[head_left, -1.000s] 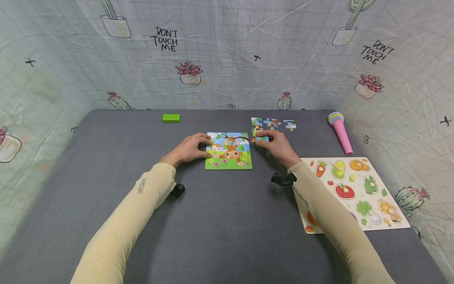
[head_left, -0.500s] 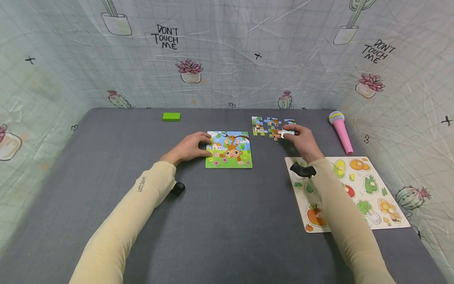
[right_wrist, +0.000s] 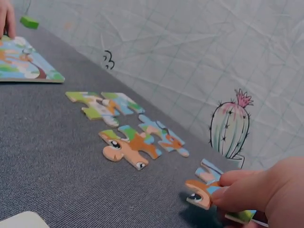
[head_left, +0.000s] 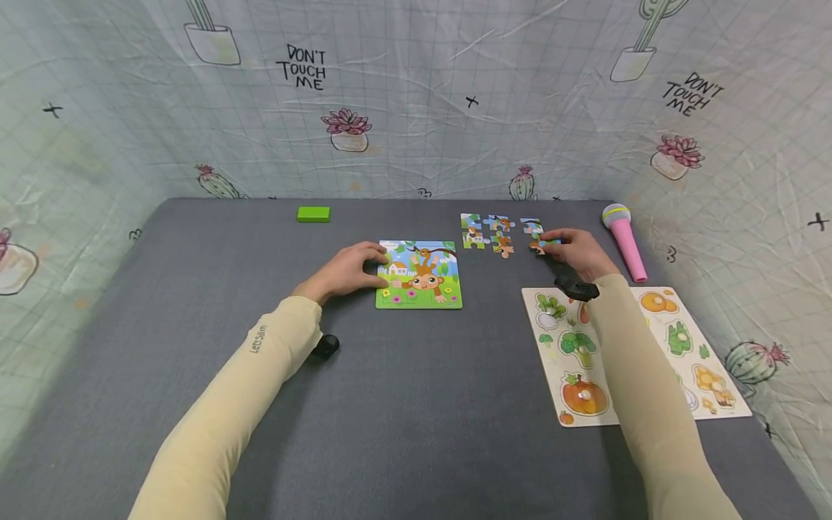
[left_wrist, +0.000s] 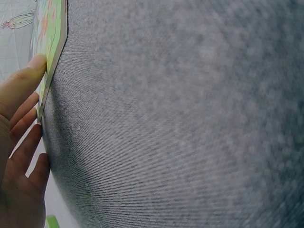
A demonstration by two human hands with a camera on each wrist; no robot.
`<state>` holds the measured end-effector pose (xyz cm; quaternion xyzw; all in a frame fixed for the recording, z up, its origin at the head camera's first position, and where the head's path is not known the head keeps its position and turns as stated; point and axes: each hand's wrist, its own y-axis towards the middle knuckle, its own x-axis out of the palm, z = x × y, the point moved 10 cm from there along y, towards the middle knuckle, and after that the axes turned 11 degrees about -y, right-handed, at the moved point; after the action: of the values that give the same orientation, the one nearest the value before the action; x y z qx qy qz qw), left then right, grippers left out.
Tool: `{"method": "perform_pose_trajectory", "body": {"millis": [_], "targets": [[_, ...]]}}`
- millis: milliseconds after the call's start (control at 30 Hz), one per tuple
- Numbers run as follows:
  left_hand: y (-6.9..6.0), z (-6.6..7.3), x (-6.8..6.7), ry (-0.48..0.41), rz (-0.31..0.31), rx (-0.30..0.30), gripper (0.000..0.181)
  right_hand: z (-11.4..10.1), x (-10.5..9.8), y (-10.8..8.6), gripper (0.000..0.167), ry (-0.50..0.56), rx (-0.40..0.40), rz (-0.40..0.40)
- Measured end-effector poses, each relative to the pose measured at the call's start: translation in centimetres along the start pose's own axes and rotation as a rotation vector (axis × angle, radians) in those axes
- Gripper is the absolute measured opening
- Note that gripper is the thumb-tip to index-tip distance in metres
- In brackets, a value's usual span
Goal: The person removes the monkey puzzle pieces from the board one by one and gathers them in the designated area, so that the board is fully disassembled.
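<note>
My left hand (head_left: 347, 273) rests at the left edge of a monkey picture puzzle board (head_left: 419, 285). In the left wrist view the thumb touches the board's rim and the fingers lie loosely along it. To the right, my right hand (head_left: 581, 253) pinches a jigsaw piece (right_wrist: 197, 194) with an orange face and an eye on it. That piece sits close below a sky-and-branch piece (head_left: 530, 225); whether they touch is unclear. Left of it lie a dog piece (head_left: 473, 238), a monkey-face piece (head_left: 502, 245) and other loose pieces, two of them at the back.
A green block (head_left: 314, 214) lies at the back left of the grey table (head_left: 416, 404). A pink toy microphone (head_left: 627, 245) lies at the right, behind a vegetable knob puzzle board (head_left: 581, 422) partly under my right forearm. A patterned cloth (head_left: 416, 94) hangs behind the table.
My right hand has carried its piece rightward, from beside the monkey board past the loose pieces to the right-hand end of the group. My left hand has stayed in place.
</note>
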<state>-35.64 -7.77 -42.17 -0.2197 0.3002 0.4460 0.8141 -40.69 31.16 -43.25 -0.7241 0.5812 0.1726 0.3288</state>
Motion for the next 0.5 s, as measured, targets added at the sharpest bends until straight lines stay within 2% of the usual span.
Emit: {"method": "perform_pose_trajectory", "body": {"millis": [233, 500], "targets": [[-0.04, -0.01, -0.02, 0.001, -0.002, -0.012, 0.052, -0.03, 0.24, 0.37, 0.041, -0.013, -0.029, 0.004], [0.02, -0.13, 0.05, 0.004, -0.003, -0.011, 0.051, -0.09, -0.11, 0.58, 0.039, -0.123, -0.056, 0.069]]}}
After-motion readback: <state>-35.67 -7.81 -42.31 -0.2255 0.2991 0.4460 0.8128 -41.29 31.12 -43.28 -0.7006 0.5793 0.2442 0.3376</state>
